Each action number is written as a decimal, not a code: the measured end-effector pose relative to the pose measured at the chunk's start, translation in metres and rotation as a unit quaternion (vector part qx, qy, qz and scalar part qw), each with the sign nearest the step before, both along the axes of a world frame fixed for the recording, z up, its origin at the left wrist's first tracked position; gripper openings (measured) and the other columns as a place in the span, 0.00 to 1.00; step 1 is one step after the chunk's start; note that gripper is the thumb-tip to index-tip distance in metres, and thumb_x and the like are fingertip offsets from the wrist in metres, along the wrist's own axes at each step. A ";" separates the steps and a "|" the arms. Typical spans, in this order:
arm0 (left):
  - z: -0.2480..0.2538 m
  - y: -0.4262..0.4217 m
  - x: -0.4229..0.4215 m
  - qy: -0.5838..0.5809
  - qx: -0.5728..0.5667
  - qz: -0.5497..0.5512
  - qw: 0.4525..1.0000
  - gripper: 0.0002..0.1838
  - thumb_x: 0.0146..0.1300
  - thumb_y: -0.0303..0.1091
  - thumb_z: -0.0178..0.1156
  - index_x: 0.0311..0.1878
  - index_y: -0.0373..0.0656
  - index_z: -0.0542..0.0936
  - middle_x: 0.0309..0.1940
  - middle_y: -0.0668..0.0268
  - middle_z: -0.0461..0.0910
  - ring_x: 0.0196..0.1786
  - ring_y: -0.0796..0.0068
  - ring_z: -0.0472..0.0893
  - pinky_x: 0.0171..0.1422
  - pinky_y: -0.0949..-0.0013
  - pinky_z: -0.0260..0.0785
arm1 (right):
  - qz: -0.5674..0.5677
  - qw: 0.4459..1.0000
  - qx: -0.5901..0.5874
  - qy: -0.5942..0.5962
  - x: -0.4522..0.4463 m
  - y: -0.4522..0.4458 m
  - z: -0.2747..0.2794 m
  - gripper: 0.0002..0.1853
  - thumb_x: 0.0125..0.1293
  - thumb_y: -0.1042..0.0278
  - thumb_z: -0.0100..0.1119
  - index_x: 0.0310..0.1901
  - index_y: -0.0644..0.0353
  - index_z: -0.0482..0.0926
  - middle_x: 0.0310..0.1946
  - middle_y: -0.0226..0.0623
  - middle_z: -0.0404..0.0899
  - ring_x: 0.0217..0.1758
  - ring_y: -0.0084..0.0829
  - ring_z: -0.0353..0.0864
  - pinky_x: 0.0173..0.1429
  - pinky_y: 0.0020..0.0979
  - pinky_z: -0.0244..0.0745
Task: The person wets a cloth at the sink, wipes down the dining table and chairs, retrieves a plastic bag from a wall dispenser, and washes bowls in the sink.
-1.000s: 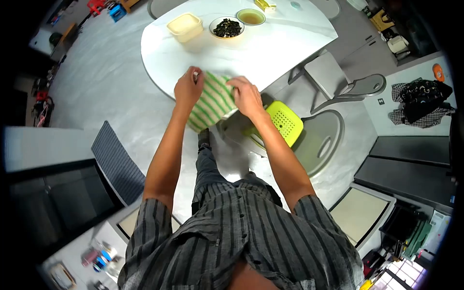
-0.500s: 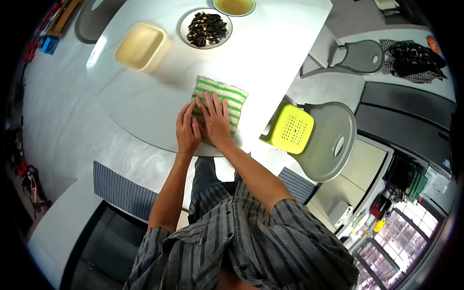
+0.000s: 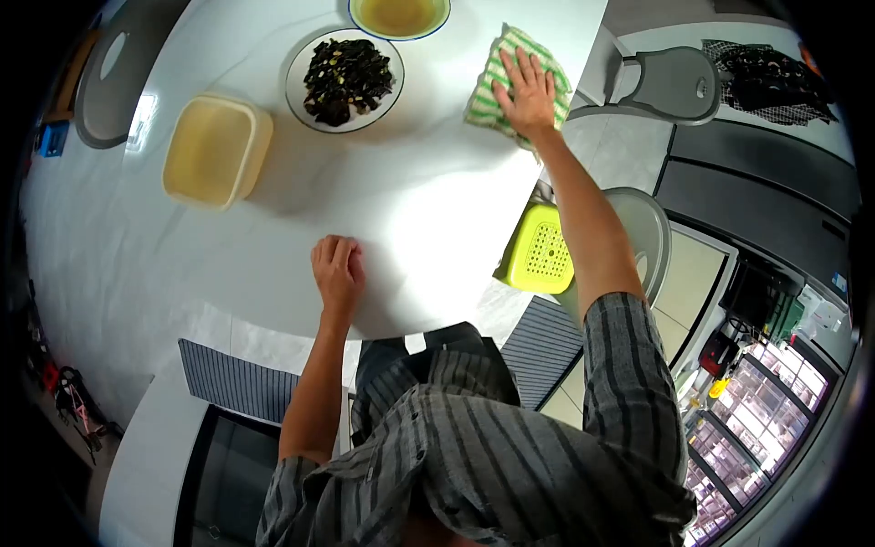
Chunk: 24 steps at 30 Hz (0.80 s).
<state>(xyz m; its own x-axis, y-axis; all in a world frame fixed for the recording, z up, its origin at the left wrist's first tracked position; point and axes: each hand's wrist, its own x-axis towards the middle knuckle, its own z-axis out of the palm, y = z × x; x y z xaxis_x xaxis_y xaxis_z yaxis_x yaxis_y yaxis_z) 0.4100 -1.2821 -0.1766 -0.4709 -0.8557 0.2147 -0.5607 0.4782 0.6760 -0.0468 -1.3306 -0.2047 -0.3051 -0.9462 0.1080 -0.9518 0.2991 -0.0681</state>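
My right hand (image 3: 530,102) lies flat with its fingers spread on a green-and-white striped cloth (image 3: 489,102), pressing it to the tabletop near the table's right edge. The cloth is spread out, its middle covered by the palm and fingers. My left hand (image 3: 337,272) rests on the white table (image 3: 301,296) near the front edge, apart from the cloth. Its fingers are curled in and I see nothing in them.
A plate of dark food (image 3: 347,80) stands at the back, beside a bowl of yellowish liquid (image 3: 399,15). To the left is a cream plastic tub (image 3: 214,150). A yellow-green perforated stool (image 3: 544,251) and grey chairs (image 3: 674,84) stand past the right edge.
My right hand has slid the cloth away and to the right. My left hand has come off the cloth and curled up. The view has shifted, so the dishes appear lower and further left.
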 end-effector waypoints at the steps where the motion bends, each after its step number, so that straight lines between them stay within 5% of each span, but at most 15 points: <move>1: 0.000 0.000 -0.002 -0.007 0.001 0.005 1.000 0.04 0.56 0.21 0.57 0.31 0.43 0.76 0.32 0.62 0.75 0.39 0.59 0.76 0.47 0.59 0.64 | -0.007 1.000 -0.009 0.002 -0.011 -0.013 -0.002 0.35 0.73 0.35 0.42 0.79 0.29 0.52 0.82 0.30 0.46 0.85 0.40 0.42 0.85 0.51 0.33; 8: 0.000 0.004 -0.004 -0.046 0.000 0.001 0.999 0.04 0.57 0.20 0.55 0.32 0.42 0.74 0.33 0.61 0.74 0.39 0.58 0.74 0.48 0.58 0.65 | -0.060 0.995 -0.076 -0.002 -0.017 -0.026 -0.018 0.35 0.74 0.34 0.38 0.79 0.32 0.53 0.82 0.33 0.49 0.84 0.43 0.43 0.84 0.54 0.34; 10: -0.001 0.002 -0.006 -0.031 -0.001 0.008 0.999 0.05 0.57 0.19 0.53 0.32 0.41 0.74 0.33 0.61 0.74 0.39 0.58 0.73 0.48 0.58 0.65 | -0.086 0.995 -0.046 -0.011 0.028 -0.013 -0.011 0.37 0.73 0.37 0.37 0.80 0.44 0.54 0.82 0.38 0.48 0.84 0.49 0.42 0.83 0.58 0.33; 14: 0.003 0.008 -0.003 -0.021 0.021 0.021 0.999 0.05 0.58 0.19 0.51 0.33 0.40 0.74 0.33 0.60 0.74 0.39 0.56 0.73 0.48 0.57 0.66 | -0.011 0.997 0.075 -0.030 0.179 0.064 0.024 0.41 0.73 0.38 0.43 0.82 0.45 0.45 0.83 0.40 0.39 0.86 0.47 0.35 0.83 0.60 0.32; 18: 0.007 0.009 -0.001 0.022 0.028 0.022 0.999 0.04 0.60 0.19 0.49 0.34 0.38 0.72 0.32 0.57 0.72 0.39 0.54 0.73 0.47 0.56 0.66 | 0.071 0.983 0.065 -0.158 0.315 0.169 0.046 0.41 0.70 0.45 0.54 0.80 0.49 0.53 0.82 0.39 0.48 0.85 0.46 0.41 0.82 0.61 0.36; 24: 0.000 0.009 0.001 0.000 0.018 0.022 1.000 0.04 0.58 0.19 0.50 0.34 0.38 0.72 0.33 0.57 0.73 0.39 0.53 0.73 0.48 0.54 0.66 | 0.128 0.974 0.080 -0.170 0.315 0.248 0.040 0.40 0.70 0.43 0.54 0.80 0.41 0.55 0.83 0.33 0.45 0.85 0.42 0.41 0.83 0.57 0.34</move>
